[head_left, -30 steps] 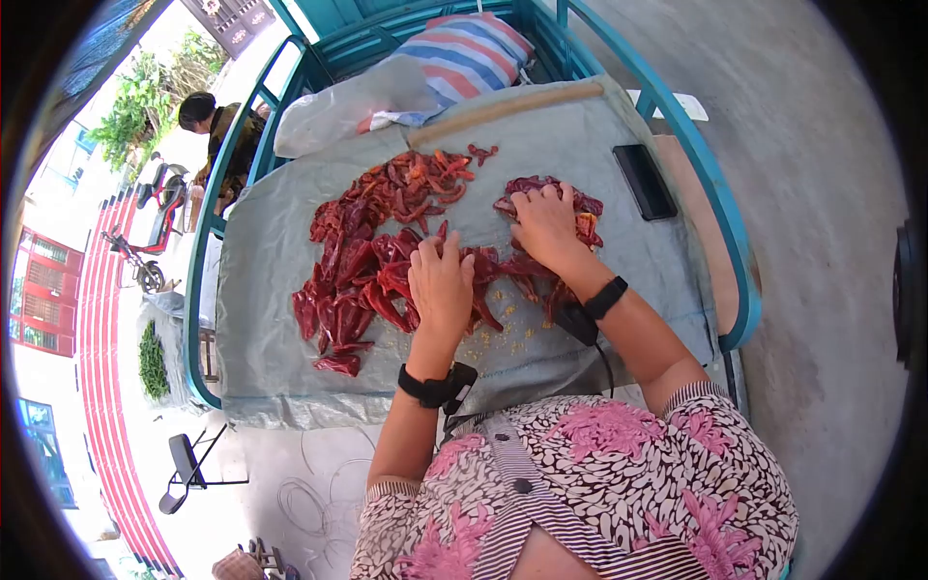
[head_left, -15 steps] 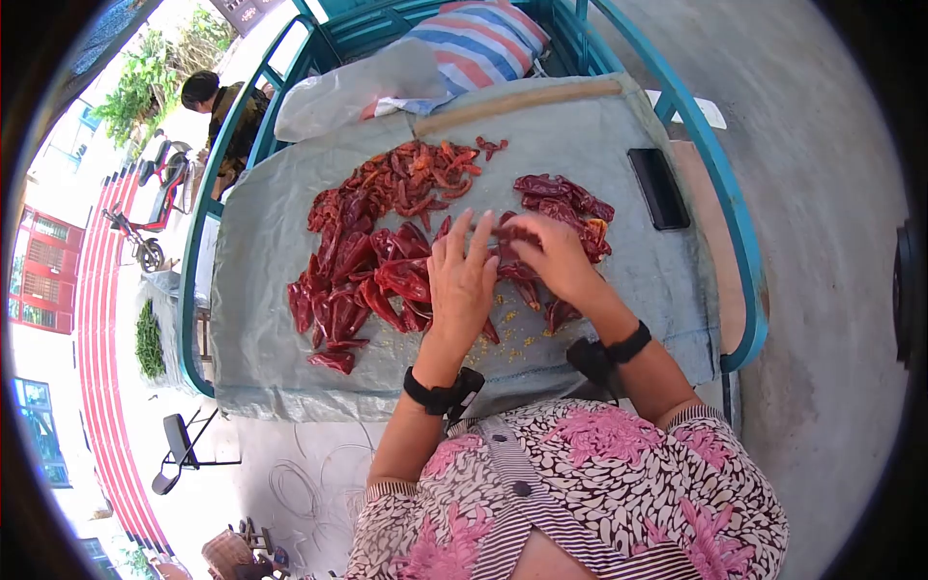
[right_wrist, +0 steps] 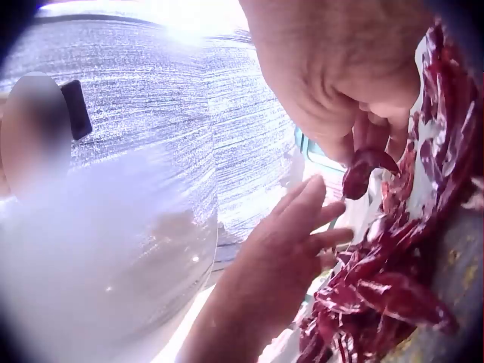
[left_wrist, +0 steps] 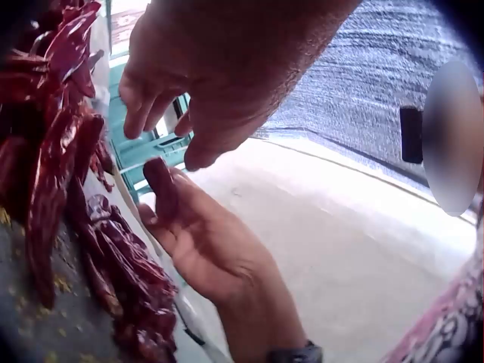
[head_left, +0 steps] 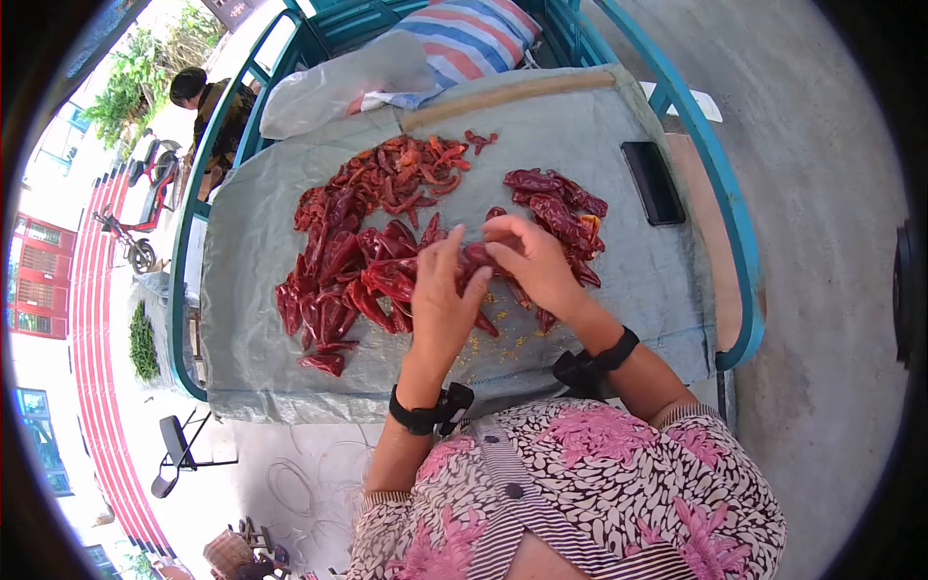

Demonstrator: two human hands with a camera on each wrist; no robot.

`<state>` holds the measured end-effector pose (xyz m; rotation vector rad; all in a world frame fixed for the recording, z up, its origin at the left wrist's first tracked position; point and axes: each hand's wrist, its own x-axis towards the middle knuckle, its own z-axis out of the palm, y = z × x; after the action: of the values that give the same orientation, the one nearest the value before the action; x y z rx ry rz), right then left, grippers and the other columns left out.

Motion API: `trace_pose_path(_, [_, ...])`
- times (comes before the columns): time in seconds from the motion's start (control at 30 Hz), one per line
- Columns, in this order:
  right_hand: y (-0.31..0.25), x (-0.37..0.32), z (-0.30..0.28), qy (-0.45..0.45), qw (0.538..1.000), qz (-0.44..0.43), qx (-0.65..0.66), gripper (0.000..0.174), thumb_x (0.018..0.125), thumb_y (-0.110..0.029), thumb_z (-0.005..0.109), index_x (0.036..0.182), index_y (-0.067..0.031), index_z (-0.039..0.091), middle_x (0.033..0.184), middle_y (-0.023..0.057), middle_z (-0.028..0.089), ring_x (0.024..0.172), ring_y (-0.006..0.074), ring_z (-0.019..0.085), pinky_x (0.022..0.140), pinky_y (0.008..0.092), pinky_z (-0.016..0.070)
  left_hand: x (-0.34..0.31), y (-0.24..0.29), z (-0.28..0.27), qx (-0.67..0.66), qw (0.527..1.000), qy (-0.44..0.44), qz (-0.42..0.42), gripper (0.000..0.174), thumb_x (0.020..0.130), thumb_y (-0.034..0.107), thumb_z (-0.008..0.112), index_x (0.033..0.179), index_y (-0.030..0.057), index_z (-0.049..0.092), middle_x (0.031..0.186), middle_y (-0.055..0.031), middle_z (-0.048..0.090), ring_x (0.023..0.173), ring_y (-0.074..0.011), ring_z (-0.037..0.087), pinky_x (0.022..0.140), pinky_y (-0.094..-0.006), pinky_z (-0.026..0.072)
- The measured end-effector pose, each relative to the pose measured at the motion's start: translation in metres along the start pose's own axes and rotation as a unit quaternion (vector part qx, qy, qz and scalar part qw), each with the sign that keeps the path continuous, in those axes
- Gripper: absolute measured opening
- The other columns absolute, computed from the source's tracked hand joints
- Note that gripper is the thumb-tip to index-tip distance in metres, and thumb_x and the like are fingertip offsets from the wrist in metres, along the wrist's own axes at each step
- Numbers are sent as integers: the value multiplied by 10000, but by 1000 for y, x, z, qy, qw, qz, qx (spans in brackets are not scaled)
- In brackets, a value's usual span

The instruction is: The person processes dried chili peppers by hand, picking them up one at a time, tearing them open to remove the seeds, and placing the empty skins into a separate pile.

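Observation:
My right hand (head_left: 536,266) pinches a dark red dried chili pepper (right_wrist: 361,174) between thumb and fingers, above the cloth. Close on its left is my left hand (head_left: 443,304), fingers loosely extended and nothing held in them, as the right wrist view shows. In the left wrist view the chili's blunt end sticks up from the right hand, just below the left fingertips. Large glossy chilies (head_left: 333,256) lie heaped left of the hands, with smaller, shrivelled orange-red ones (head_left: 411,164) behind. Another cluster of dark wrinkled chilies (head_left: 565,217) lies beyond the right hand.
A grey-green cloth (head_left: 261,242) covers the cart bed, with yellow seeds (head_left: 507,343) scattered near the hands. A black phone (head_left: 652,184) lies at the right, inside the teal rail (head_left: 730,213). A striped sack (head_left: 474,39) stands at the back. Another person (head_left: 217,116) is beyond the left rail.
My right hand has left the right-hand cluster and come left towards my left hand, now with a chili in its fingers. The left hand has lifted off the heap.

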<state>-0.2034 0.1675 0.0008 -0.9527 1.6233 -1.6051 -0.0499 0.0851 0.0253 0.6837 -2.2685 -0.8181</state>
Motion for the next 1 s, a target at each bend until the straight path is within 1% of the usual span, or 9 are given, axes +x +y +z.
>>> trace_pose_path(0.03, [1,1,1,-22,1000,-5,8,307,949,-94,676,1246,-21,649,1122,124,720,1008,204,707,882,356,560,-1,6,-1,-65,996,-50,-32,591,881,22,758,1437,64,563,1159,-148,591,951,-267,646,798,-377,552])
trace_pose_path(0.1, [7,2,6,-67,997,-19,27,316,956,-91,665,1262,-17,640,1124,114,722,1012,204,709,880,350,561,-7,-1,5,-55,996,-25,-70,525,880,-14,735,1381,72,606,1133,-141,602,936,-259,652,787,-370,548])
trace_pose_path(0.13, [-4,6,-4,-106,994,3,-22,341,948,-115,668,1279,-36,641,1146,107,714,1073,235,692,971,377,526,-8,-5,4,-43,996,-22,-77,500,881,-13,730,1360,73,616,1122,-137,606,935,-267,654,787,-377,549])
trace_pose_path(0.17, [-1,13,-14,-52,982,-68,-168,362,930,-129,685,1280,-51,641,1144,103,712,1090,249,678,1001,403,501,-8,-10,1,-31,996,-20,-85,475,883,-12,725,1340,75,627,1111,-133,610,934,-275,656,786,-384,549])
trace_pose_path(0.23, [13,31,-33,55,873,-201,-441,405,892,-156,719,1283,-82,640,1140,93,706,1125,279,650,1063,455,450,-11,-15,-1,4,996,-10,-90,430,891,-1,717,1307,73,641,1091,-128,618,939,-298,660,787,-402,550])
trace_pose_path(0.43, [47,70,-49,93,788,-122,-596,527,799,-148,769,1302,-145,613,1219,109,668,1222,332,565,1090,585,333,-4,-9,-2,129,982,71,-115,367,907,50,704,1267,67,643,1200,-140,605,1009,-344,671,807,-447,557])
trace_pose_path(0.63, [52,85,-49,41,793,-100,-600,491,807,-190,776,1277,-169,637,1147,92,682,1107,320,629,1094,629,319,-14,-17,6,75,994,1,-82,274,931,61,678,1204,76,670,1221,-125,611,991,-344,678,796,-433,567])
trace_pose_path(0.83, [46,80,-47,96,847,-211,-479,314,849,-127,720,1160,-156,685,978,114,703,987,313,666,1026,536,384,-15,-10,-1,60,996,45,-38,223,937,41,666,1159,66,678,1214,-122,621,965,-335,688,776,-418,568])
trace_pose_path(1.0, [14,60,-41,32,900,-192,-390,300,866,-83,711,1165,-81,681,1062,156,708,978,362,686,864,452,515,-16,-3,0,18,997,41,-56,358,941,38,671,1294,84,628,1258,-141,606,952,-341,689,782,-416,567])
